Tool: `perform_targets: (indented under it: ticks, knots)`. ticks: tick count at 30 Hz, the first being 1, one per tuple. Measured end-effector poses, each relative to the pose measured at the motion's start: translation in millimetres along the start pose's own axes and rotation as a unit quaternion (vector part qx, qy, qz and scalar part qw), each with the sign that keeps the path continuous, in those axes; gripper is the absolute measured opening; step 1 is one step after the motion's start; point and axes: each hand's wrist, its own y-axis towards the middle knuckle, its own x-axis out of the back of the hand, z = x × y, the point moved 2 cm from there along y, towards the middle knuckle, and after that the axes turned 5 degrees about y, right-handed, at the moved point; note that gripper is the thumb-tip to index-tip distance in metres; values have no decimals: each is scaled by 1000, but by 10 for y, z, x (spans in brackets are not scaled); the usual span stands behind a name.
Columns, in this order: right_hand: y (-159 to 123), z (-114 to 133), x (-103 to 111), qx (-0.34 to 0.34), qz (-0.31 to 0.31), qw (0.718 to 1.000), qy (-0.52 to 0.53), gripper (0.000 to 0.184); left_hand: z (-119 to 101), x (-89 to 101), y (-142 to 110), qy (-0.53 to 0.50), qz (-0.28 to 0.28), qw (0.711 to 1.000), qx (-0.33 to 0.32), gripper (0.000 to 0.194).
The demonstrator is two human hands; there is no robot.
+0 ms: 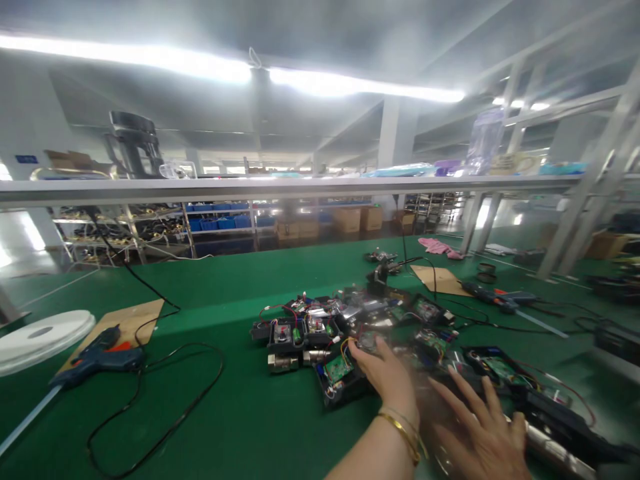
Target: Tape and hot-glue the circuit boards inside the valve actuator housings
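Note:
My left hand (393, 380) reaches over a pile of opened black housings, its visible fingers stretched out and apart. Its fingertips are beside a black housing with a green circuit board (337, 369) and coloured wires; whether they touch it is unclear. To the right, my right hand (483, 427) is spread with nothing in it, partly smeared by motion. Beyond its fingers lies another open housing with a circuit board (500, 368). A housing with a metal pipe fitting (555, 447) is close by on the right. The area between my hands is blurred.
A blue glue gun (103, 357) lies left on cardboard, its black cable (217, 380) looping over the green table (240, 433). Another glue gun (493, 297) lies at right. A white round reel (45, 337) stands far left. A shelf (300, 188) crosses above the table, and a pink cloth (440, 248) lies behind.

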Motion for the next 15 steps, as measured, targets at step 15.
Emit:
perform_targets:
  ticks: [15]
  knots:
    - [-66,57,54,1,-43,999,-16,67,-66,326,-209,17,160,987,-17,73]
